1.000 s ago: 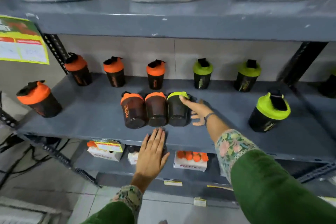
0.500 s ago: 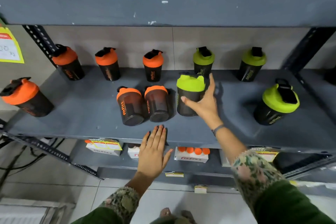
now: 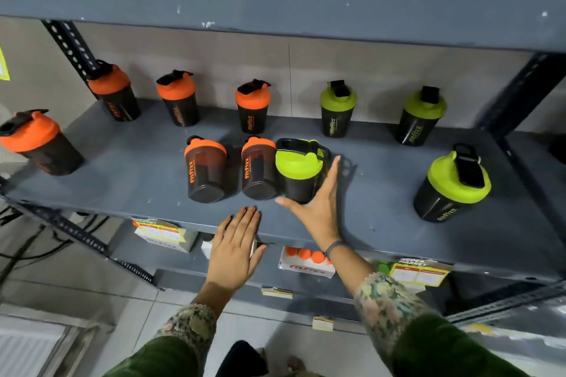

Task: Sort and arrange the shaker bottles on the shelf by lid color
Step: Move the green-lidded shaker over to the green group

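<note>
Fingers [image 3: 333, 176] straight, thumb wide, right hand [image 3: 318, 213] cups the dark cylindrical green-lidded bottle [image 3: 298, 173] near the shelf's [image 3: 122, 180] front edge; left hand [image 3: 235, 249] lies flat there.

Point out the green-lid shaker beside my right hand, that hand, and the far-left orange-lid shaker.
front-middle green-lid shaker [image 3: 298, 164]: head view, on its lid.
right hand [image 3: 318, 211]: head view, back of hand.
far-left orange-lid shaker [image 3: 32, 135]: head view, on its lid.

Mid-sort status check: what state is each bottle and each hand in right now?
Middle orange-lid pair: lying on their sides.
Middle green-lid bottle: upright, beside the pair, right hand touching it.
Other four orange-lid bottles: upright.
Other three green-lid bottles: upright.
Left hand: open, flat on the shelf edge.
Right hand: open, fingers straight.
</note>
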A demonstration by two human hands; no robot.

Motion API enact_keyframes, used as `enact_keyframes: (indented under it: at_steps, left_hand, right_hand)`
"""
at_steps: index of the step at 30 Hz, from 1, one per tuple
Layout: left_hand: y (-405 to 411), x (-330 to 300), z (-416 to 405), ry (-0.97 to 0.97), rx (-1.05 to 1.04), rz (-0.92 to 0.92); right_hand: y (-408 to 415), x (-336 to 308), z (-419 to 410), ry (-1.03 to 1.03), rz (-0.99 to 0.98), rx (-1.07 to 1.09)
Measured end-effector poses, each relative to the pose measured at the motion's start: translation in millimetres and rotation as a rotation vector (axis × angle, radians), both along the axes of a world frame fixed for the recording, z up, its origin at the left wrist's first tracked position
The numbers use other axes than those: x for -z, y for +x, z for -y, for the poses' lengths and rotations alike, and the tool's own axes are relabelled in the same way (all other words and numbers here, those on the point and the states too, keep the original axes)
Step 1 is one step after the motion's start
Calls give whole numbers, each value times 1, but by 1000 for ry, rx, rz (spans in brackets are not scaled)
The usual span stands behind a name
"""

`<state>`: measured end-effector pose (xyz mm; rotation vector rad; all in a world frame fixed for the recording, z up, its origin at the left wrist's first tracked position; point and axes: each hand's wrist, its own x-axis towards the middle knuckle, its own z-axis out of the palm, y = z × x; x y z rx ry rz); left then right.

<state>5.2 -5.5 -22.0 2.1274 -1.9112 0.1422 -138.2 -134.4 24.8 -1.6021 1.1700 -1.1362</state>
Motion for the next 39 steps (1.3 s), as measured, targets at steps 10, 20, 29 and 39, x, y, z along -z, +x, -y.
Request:
enact_keyframes:
  at_steps: [10, 20, 29, 39]
  left_hand:
    - [0, -4, 0, 24, -15, 10]
    - [-2, -3, 1, 34, -25, 8]
    - [0, -1, -2, 35, -24, 8]
    - [1, -2, -3, 52, -22, 18]
  right_hand:
    - [-41, -26, -8, 487, 395, -207]
    - [-102, -79, -48, 962, 802, -357]
    - [-97, -79, -28, 598, 611, -276]
    - [-99, -34, 62, 246, -34, -262]
